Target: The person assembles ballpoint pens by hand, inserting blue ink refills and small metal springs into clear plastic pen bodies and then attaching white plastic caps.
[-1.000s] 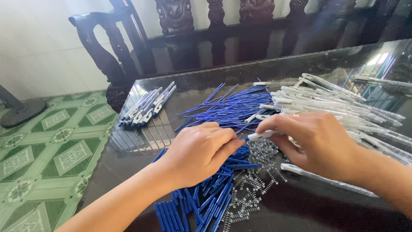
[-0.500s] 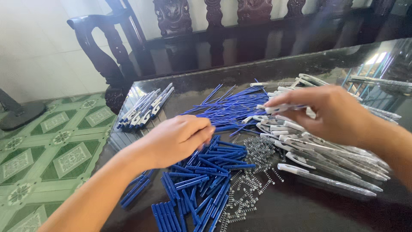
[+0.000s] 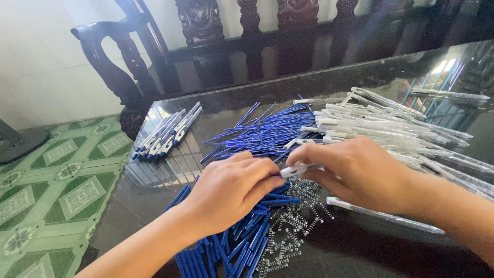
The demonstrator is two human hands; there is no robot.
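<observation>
— Head view, left side first?
— Left hand (image 3: 231, 188) laid palm-down over the blue pen parts (image 3: 242, 242) near the front of the dark glass desk (image 3: 170, 172), fingers curled together, tips touching the end of a clear pen barrel (image 3: 301, 169). Whether anything was pinched under the palm: cannot tell.

— And the right?
— Right hand (image 3: 360, 172) just beside the left, fingers closed on that same clear pen barrel, white tip pointed toward the left hand. Held low over the small metal springs (image 3: 293, 226).

— Springs placed where?
— Scattered loose on the desk between and below both hands, touching the near edge of the blue parts.

— Further back on the desk?
— Fanned heap of thin blue refills (image 3: 262, 134) beyond the hands, mid-desk. To its right, a broad pile of clear barrels (image 3: 391, 126), reaching toward the far right edge. One lone clear barrel (image 3: 386, 216) lying flat just under the right wrist, apart from the pile.

— Anything at the left edge?
— Neat row of finished pens (image 3: 167, 136) with blue ends, side by side at the desk's left corner, well apart from both hands.

— Surroundings?
— Dark carved wooden chair (image 3: 128, 56) behind the desk; green patterned floor tiles (image 3: 56, 190) down at the left.
</observation>
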